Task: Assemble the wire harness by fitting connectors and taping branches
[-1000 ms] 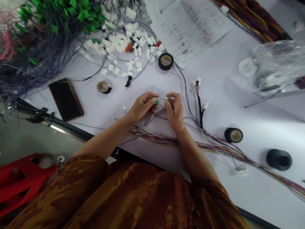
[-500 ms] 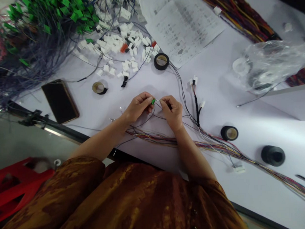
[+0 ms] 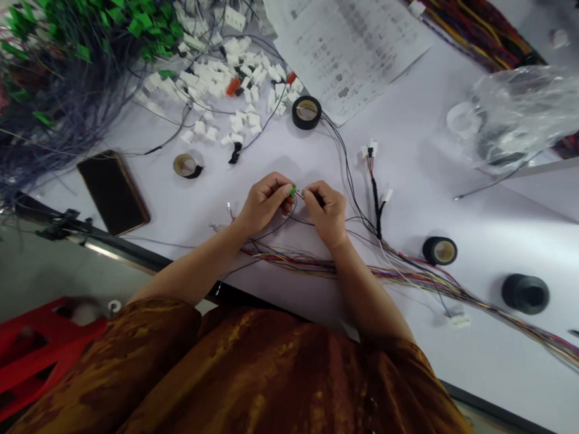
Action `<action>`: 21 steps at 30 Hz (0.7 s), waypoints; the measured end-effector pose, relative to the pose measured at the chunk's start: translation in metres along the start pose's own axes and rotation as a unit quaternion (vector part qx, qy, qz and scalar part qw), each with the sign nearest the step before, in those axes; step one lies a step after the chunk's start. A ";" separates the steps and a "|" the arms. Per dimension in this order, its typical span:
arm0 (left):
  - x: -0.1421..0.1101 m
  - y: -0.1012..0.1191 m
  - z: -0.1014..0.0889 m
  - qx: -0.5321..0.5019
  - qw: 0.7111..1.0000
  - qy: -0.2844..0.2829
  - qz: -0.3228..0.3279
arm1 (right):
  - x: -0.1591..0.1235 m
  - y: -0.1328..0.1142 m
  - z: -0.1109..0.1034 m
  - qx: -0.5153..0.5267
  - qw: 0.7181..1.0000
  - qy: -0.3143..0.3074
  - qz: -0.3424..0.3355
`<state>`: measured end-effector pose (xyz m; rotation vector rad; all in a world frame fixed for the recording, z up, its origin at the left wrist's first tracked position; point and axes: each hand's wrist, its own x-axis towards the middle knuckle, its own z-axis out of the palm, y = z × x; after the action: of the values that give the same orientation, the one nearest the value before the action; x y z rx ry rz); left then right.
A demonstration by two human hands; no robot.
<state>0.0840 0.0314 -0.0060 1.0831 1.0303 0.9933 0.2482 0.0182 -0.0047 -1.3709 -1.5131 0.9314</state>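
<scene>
Through your head camera, a white table (image 3: 414, 183) stands over a grey floor (image 3: 97, 277), a red plastic frame (image 3: 48, 341) at lower left. The table's front edge (image 3: 141, 253) passes beneath your forearms; white surface stretches between the clear plastic bag (image 3: 545, 102), contents blurred, and the black tape roll (image 3: 429, 250). Your left hand (image 3: 270, 198) pinches the green connector (image 3: 293, 190), between both hands; your right hand (image 3: 326, 211) pinches a thin wire (image 3: 298, 192) beside it.

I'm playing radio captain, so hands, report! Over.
Left hand: pinching green connector. Right hand: pinching wire tip close by. Wire bundle nearby, not between hands.
</scene>
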 end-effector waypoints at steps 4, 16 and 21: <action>-0.004 -0.006 0.002 0.064 0.996 0.015 0.068 | -0.002 0.000 0.002 0.001 1.000 -0.001 0.008; 0.008 0.009 -0.010 -0.083 0.987 -0.043 -0.129 | 0.003 0.003 -0.009 0.118 0.988 -0.096 0.020; 0.010 0.008 -0.010 -0.107 0.979 -0.067 -0.161 | 0.005 0.003 -0.012 0.151 0.979 -0.130 0.034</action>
<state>0.0752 0.0442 -0.0011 0.7661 0.9294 0.7376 0.2607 0.0234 -0.0030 -1.1176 -1.4470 1.3665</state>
